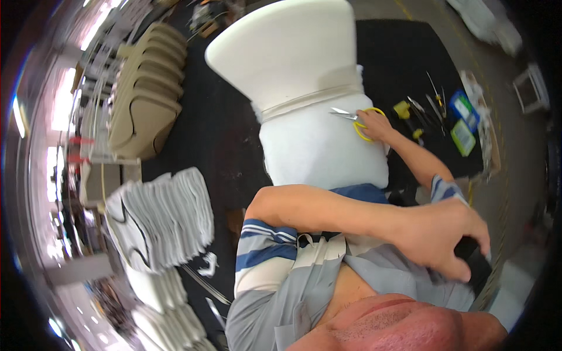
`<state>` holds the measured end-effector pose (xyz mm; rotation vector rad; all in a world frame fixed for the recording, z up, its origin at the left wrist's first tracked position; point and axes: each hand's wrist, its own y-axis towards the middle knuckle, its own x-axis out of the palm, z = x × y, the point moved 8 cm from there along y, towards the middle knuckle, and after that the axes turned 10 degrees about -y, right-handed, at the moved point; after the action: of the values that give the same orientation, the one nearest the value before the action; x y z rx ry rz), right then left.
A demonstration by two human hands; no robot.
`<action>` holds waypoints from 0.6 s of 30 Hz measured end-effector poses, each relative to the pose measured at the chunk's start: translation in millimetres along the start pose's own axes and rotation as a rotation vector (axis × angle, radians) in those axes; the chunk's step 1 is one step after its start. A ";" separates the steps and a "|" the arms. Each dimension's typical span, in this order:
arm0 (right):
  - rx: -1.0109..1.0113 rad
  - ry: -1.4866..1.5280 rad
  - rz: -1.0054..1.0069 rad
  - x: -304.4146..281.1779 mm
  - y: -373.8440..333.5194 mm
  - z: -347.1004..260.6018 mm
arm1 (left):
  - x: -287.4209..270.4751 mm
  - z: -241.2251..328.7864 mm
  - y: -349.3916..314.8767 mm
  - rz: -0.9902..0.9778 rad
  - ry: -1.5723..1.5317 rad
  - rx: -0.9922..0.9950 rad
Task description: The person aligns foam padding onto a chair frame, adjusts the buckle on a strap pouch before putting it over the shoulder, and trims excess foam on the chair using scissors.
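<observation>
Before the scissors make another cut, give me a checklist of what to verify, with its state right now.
1. Right hand in the yellow scissors handles: ok.
2. Blades open at the seam of the white cushion: cannot tell, too small.
3. Left hand steadying the cushion: not ok, it is crossed to the right, gripping a dark object.
4. Left hand away from the blades: ok.
5. Loose tools on the black table apart from the cushion: ok.
</observation>
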<state>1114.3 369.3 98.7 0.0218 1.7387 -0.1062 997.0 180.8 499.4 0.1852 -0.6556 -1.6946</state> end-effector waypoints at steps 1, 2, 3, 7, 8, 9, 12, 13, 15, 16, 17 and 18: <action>0.001 -0.048 -0.033 12.0 11.1 -3.0 | -4.4 -0.9 0.6 0.010 -0.010 -0.052; 0.013 -0.090 -0.079 24.6 19.5 -6.0 | -10.7 -2.8 1.1 0.014 -0.031 -0.108; 0.088 -0.048 -0.151 28.2 29.5 -8.4 | -22.8 -15.6 8.2 0.081 -0.079 -0.280; 0.308 0.145 -0.181 25.4 -72.0 -13.4 | -55.6 -32.3 -2.9 0.316 -0.305 -0.573; 0.327 0.195 -0.133 11.8 -80.8 -18.8 | -61.5 -31.6 -1.4 0.309 -0.271 -0.514; 0.336 0.240 -0.083 -2.9 -85.3 -24.8 | -65.5 -34.1 -1.1 0.311 -0.302 -0.531; 0.326 0.343 0.057 -49.4 -85.5 -25.4 | -96.3 -53.9 4.6 0.348 -0.252 -0.480; 0.311 0.366 0.109 -73.6 -74.0 -23.2 | -103.2 -58.8 11.1 0.336 -0.247 -0.469; 0.288 0.439 0.206 -117.3 -39.5 -33.7 | -107.7 -70.5 9.3 0.345 -0.321 -0.490; 0.261 0.480 0.252 -133.5 -27.7 -35.8 | -115.9 -68.9 5.1 0.360 -0.347 -0.469; 0.230 0.516 0.298 -148.4 -20.8 -23.4 | -129.1 -67.0 0.4 0.353 -0.334 -0.443; 0.208 0.551 0.335 -145.2 -52.3 -14.5 | -142.5 -67.7 -2.1 0.345 -0.333 -0.420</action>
<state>1120.9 325.0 247.1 0.5366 2.2380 -0.0339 1060.9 293.8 409.8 -0.4911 -0.5214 -1.4974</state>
